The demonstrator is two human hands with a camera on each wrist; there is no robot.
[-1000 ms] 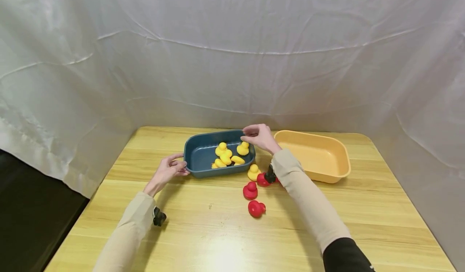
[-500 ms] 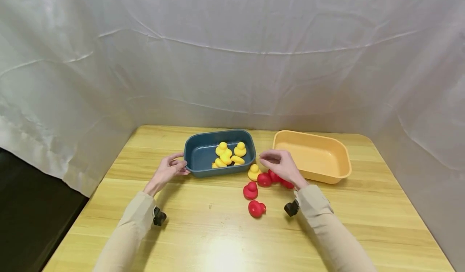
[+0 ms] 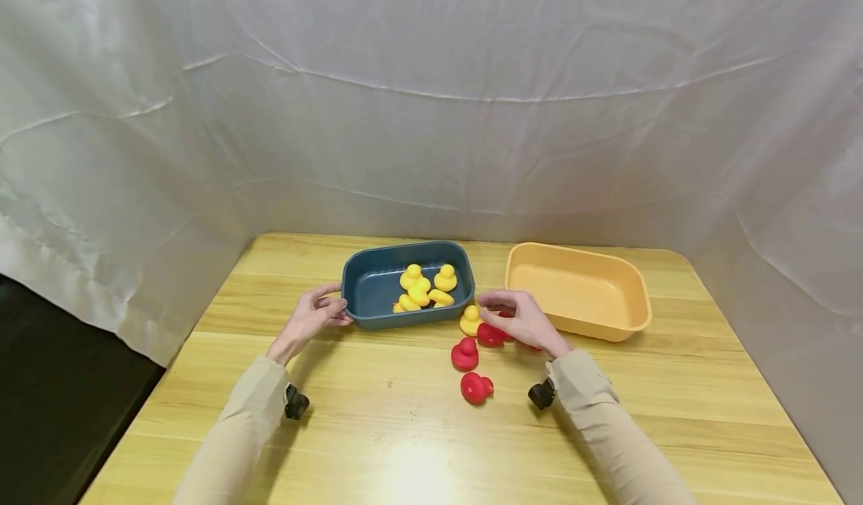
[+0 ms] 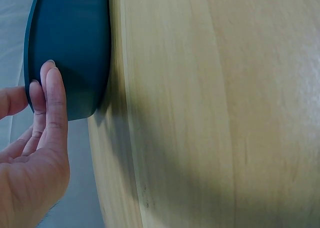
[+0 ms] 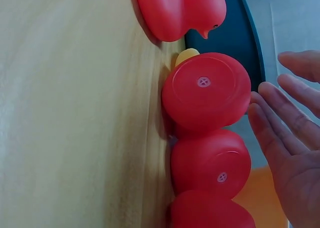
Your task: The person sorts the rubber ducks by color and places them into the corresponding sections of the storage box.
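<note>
My left hand (image 3: 312, 319) is at the left end of the blue bin (image 3: 410, 319); in the left wrist view its fingers (image 4: 56, 103) lie fairly straight against the outer end wall, one fingertip at the rim. Several yellow rubber ducks (image 3: 419, 291) lie inside that bin. My right hand (image 3: 524, 324) hovers over a cluster of red rubber ducks beside the bin's right end, nothing gripped. Its fingertips are close to one yellow duck (image 3: 470, 321) on the table. In the right wrist view the loosely extended fingers come right beside a tipped red duck (image 5: 206, 90).
An orange bin (image 3: 583, 295) stands to the right of the blue one. Two red ducks, one upright (image 3: 465, 354) and one tipped over (image 3: 476, 388), lie nearer on the wooden table (image 3: 377, 430). A pale curtain (image 3: 431, 115) hangs behind the table.
My right hand has left a yellow duck in the blue bin, drawn back toward the right, and lowered over the red ducks. The left hand has stayed at the bin.
</note>
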